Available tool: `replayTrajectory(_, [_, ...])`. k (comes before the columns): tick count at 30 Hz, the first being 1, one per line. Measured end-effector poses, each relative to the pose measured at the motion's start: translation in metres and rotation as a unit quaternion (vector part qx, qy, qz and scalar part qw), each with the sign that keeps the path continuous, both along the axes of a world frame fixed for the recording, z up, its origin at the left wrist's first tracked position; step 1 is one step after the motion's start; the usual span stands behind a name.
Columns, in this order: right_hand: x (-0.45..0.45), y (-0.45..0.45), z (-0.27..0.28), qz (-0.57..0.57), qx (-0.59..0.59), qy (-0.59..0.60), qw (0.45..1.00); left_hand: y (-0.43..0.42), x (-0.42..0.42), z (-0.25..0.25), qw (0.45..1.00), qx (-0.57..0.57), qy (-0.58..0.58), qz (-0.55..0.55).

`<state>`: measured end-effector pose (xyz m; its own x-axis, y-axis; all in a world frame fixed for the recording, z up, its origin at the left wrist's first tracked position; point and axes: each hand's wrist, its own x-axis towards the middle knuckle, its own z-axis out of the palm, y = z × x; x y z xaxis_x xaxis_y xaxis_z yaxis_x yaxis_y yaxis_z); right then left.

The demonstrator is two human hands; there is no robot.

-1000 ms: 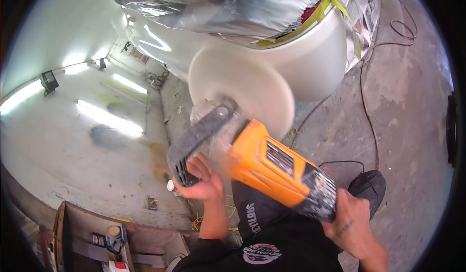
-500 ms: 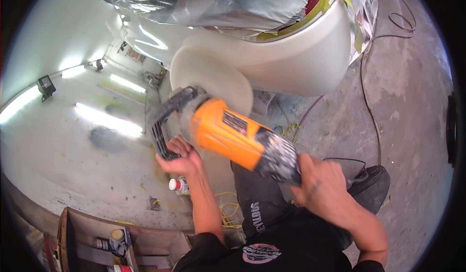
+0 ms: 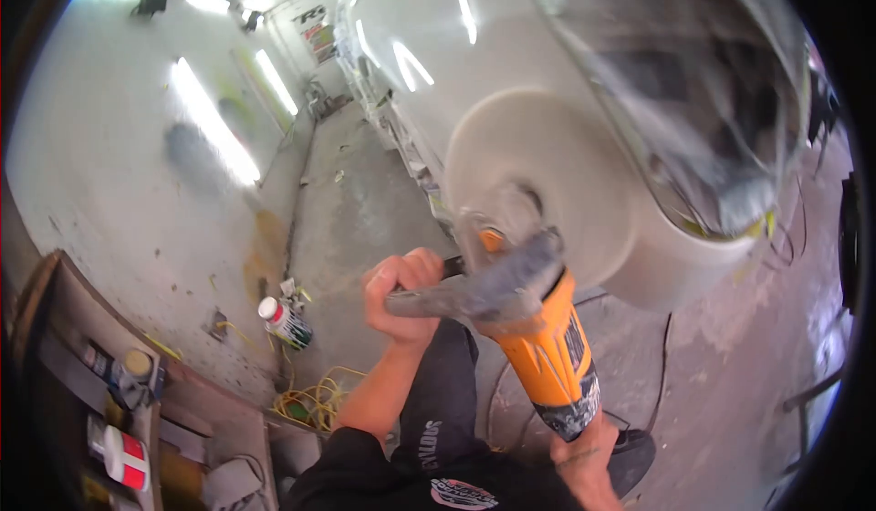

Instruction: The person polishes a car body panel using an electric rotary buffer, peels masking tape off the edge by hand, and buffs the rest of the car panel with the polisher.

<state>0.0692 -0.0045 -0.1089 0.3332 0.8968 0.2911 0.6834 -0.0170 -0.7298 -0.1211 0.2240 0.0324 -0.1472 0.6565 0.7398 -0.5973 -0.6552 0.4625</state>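
My left hand (image 3: 401,292) is closed round the dark front handle of an orange power polisher (image 3: 543,351). At the tool's rear end, my right hand (image 3: 589,447) wraps the dark, worn grip, with its fingers partly hidden. The polisher's wide round off-white pad (image 3: 557,182) is smeared, as if spinning. It lies over the pale, glossy car body (image 3: 424,36), and I cannot tell how firmly it touches. Grey and clear plastic sheeting (image 3: 675,73) covers part of the car just beyond the pad.
Shelving (image 3: 214,374) at the lower left holds a white-and-red tub (image 3: 126,457) and other items. A bottle with a white cap (image 3: 285,321) stands on the floor beside a tangled yellow cord (image 3: 315,401). A dark cable (image 3: 663,370) runs along the concrete at the right.
The view has swung left along the wall. The polisher has turned from lying across to pointing more away from me, and its pad is on another part of the car body. Both hands keep their hold.
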Motion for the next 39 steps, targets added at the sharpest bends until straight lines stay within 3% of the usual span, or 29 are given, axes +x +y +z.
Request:
replayTrajectory(3, [-0.020, 0.044, -0.014, -0.026, 0.103, 0.074, 0.992, 0.030, -0.011, 0.000, 0.999, 0.033, 0.039, -0.010])
replayTrajectory(8, [-0.051, 0.159, -0.037, -0.018, 0.103, 0.043, 0.994, 0.127, -0.051, 0.004, 0.998, 0.032, 0.049, 0.004])
replayTrajectory(13, [-0.082, 0.252, -0.014, -0.003, 0.074, 0.065, 0.995, 0.218, -0.094, 0.014, 0.998, -0.034, 0.050, 0.007])
replayTrajectory(18, [-0.127, 0.323, 0.057, 0.001, 0.028, 0.040, 0.999, 0.303, -0.143, 0.053, 0.994, -0.094, 0.036, 0.032])
replayTrajectory(21, [-0.157, 0.373, 0.107, -0.002, 0.004, 0.016, 1.000, 0.365, -0.185, 0.095, 0.995, -0.096, 0.000, -0.025])
replayTrajectory(23, [-0.174, 0.407, 0.150, -0.005, -0.012, 0.029, 0.999, 0.402, -0.197, 0.125, 0.993, -0.071, -0.013, 0.096])
replayTrajectory(26, [-0.194, 0.450, 0.219, -0.009, -0.056, 0.026, 0.998, 0.451, -0.218, 0.176, 0.978, -0.137, -0.040, 0.149])
replayTrajectory(28, [-0.203, 0.466, 0.259, -0.013, -0.071, 0.038, 0.997, 0.476, -0.241, 0.199, 0.991, -0.134, 0.006, -0.018])
replayTrajectory(29, [-0.204, 0.462, 0.270, -0.015, -0.082, 0.036, 0.996, 0.475, -0.240, 0.200, 0.989, -0.145, 0.003, -0.019])
replayTrajectory(31, [-0.200, 0.454, 0.289, -0.029, -0.082, 0.026, 0.996, 0.471, -0.232, 0.197, 0.957, -0.264, 0.042, 0.116])
replayTrajectory(32, [-0.197, 0.441, 0.289, -0.038, -0.106, 0.002, 0.994, 0.465, -0.232, 0.178, 0.936, -0.176, 0.168, 0.256])
replayTrajectory(33, [-0.190, 0.422, 0.284, -0.047, -0.127, -0.021, 0.991, 0.452, -0.230, 0.158, 0.874, -0.078, 0.289, 0.383])
replayTrajectory(35, [-0.174, 0.381, 0.290, -0.038, -0.143, -0.038, 0.988, 0.412, -0.218, 0.153, 0.820, 0.025, 0.351, 0.452])
replayTrajectory(37, [-0.172, 0.358, 0.323, -0.060, -0.203, -0.069, 0.975, 0.385, -0.204, 0.109, 0.905, -0.173, 0.283, 0.266])
replayTrajectory(38, [-0.171, 0.357, 0.332, -0.064, -0.205, -0.074, 0.974, 0.384, -0.205, 0.120, 0.907, -0.177, 0.279, 0.261])
replayTrajectory(39, [-0.172, 0.358, 0.338, -0.056, -0.208, -0.072, 0.974, 0.385, -0.209, 0.131, 0.953, -0.266, 0.126, 0.071])
